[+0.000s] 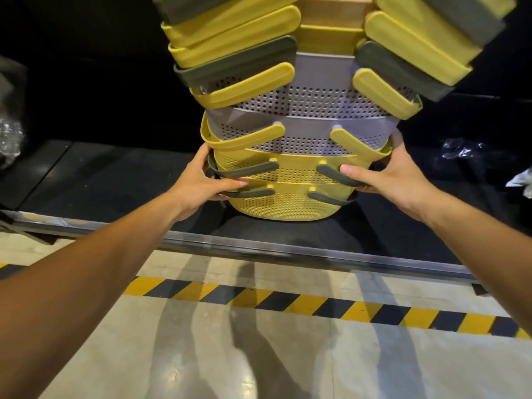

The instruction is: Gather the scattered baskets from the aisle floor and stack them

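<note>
A tall stack of nested perforated baskets (pixel 292 122), yellow and pale grey with yellow and dark grey handles, stands on a low black shelf (pixel 115 180). The bottom yellow basket (pixel 288 205) rests on the shelf surface. My left hand (pixel 205 177) grips the stack's left side at the lower baskets, thumb across a dark grey handle. On the right side, my right hand (pixel 383 171) holds it at the same height, thumb on a grey handle. The stack's top runs out of view.
The shelf has a metal front edge (pixel 288 249). A yellow-and-black hazard stripe (pixel 316 306) crosses the pale concrete floor in front. Crumpled clear plastic (pixel 460 148) lies at the right, and more wrapping (pixel 10 133) sits at the far left.
</note>
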Available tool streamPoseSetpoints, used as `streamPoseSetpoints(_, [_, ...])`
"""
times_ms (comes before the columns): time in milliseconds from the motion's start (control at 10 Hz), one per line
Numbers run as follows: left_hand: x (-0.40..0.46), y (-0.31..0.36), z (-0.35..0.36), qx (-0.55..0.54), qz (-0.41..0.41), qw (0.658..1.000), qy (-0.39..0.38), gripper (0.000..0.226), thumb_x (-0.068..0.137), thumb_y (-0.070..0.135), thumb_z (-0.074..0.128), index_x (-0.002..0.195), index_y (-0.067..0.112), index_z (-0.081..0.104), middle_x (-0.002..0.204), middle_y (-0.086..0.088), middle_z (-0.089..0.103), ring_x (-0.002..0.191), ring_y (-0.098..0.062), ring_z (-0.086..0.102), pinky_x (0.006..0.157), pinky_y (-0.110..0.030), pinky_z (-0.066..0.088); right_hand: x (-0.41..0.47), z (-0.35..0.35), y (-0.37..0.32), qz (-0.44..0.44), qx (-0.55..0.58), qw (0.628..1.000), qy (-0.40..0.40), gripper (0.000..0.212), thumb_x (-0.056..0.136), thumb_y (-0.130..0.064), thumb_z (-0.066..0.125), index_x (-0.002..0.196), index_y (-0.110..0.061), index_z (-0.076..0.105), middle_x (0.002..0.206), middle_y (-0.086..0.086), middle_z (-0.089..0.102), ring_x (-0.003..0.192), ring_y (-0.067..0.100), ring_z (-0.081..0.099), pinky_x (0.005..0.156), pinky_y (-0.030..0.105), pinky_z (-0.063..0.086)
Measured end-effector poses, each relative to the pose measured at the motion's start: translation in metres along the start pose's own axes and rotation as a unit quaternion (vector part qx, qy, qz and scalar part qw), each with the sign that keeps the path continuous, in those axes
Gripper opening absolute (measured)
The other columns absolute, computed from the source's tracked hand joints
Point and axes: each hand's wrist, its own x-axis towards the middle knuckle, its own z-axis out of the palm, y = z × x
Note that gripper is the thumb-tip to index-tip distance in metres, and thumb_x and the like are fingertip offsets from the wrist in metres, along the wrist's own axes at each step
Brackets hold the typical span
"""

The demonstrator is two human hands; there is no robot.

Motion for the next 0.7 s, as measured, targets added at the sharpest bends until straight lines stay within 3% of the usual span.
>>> streamPoseSetpoints(100, [-0.003,0.003,0.002,0.025,0.001,1.000,0.003,0.103,0.050,0.043,0.093,0.141,0.042,0.045,0.130,0.012,0.065,0.117,-0.018,0.067,0.076,-0.035,0.064,0.001,-0.001,0.001,-0.004,-0.016,1.000,0.003,0.113,0.062,-0.042,0.088,0.155,-0.030,0.025,0.132,-0.018,0.059,0.118,-0.003,0.058,0.107,0.044,0.051])
streamPoseSetpoints(300, [-0.012,0.017,0.008,0.125,0.027,0.990,0.060,0.086,0.070,0.030,0.090,0.144,0.025,0.048,0.132,0.006,0.065,0.123,-0.016,0.060,0.102,-0.042,0.054,-0.004,-0.002,-0.007,-0.015,-0.050,0.999,-0.008,0.103,0.080,-0.031,0.084,0.158,-0.025,0.017,0.144,-0.013,0.049,0.128,0.003,0.047,0.099,0.014,0.039])
streamPoseSetpoints(400, [-0.026,0.025,0.010,0.132,0.037,0.987,0.084,0.073,0.079,0.021,0.086,0.143,0.019,0.051,0.133,0.001,0.065,0.123,-0.016,0.059,0.108,-0.042,0.050,-0.015,-0.004,-0.010,-0.004,-0.065,0.998,-0.013,0.096,0.087,-0.028,0.079,0.159,-0.026,0.015,0.143,-0.013,0.049,0.130,0.006,0.046,0.107,0.028,0.039])
streamPoseSetpoints(500, [-0.044,0.040,0.007,0.164,0.055,0.982,0.073,0.075,0.082,0.021,0.084,0.147,0.020,0.046,0.142,0.001,0.059,0.128,-0.015,0.055,0.104,-0.032,0.045,-0.033,-0.010,-0.015,0.012,-0.088,0.995,-0.048,0.100,0.086,-0.016,0.080,0.161,-0.027,0.013,0.140,-0.009,0.051,0.130,0.013,0.051,0.103,0.030,0.047])
streamPoseSetpoints(600, [-0.065,0.055,-0.003,0.218,0.071,0.970,0.077,0.084,0.084,0.022,0.083,0.154,0.024,0.037,0.154,-0.002,0.047,0.141,-0.022,0.045,0.106,-0.035,0.041,-0.053,-0.015,-0.025,0.021,-0.147,0.986,-0.072,0.105,0.085,-0.016,0.082,0.161,-0.028,0.011,0.152,0.001,0.045,0.138,0.026,0.048,0.111,0.041,0.045])
streamPoseSetpoints(700, [-0.090,0.069,-0.012,0.276,0.075,0.954,0.091,0.092,0.084,0.024,0.081,0.159,0.025,0.028,0.160,-0.003,0.039,0.145,-0.026,0.040,0.114,-0.047,0.041,-0.077,-0.012,-0.036,0.010,-0.211,0.975,-0.064,0.104,0.084,-0.024,0.083,0.161,-0.034,0.013,0.158,0.003,0.041,0.140,0.031,0.046,0.111,0.041,0.043])
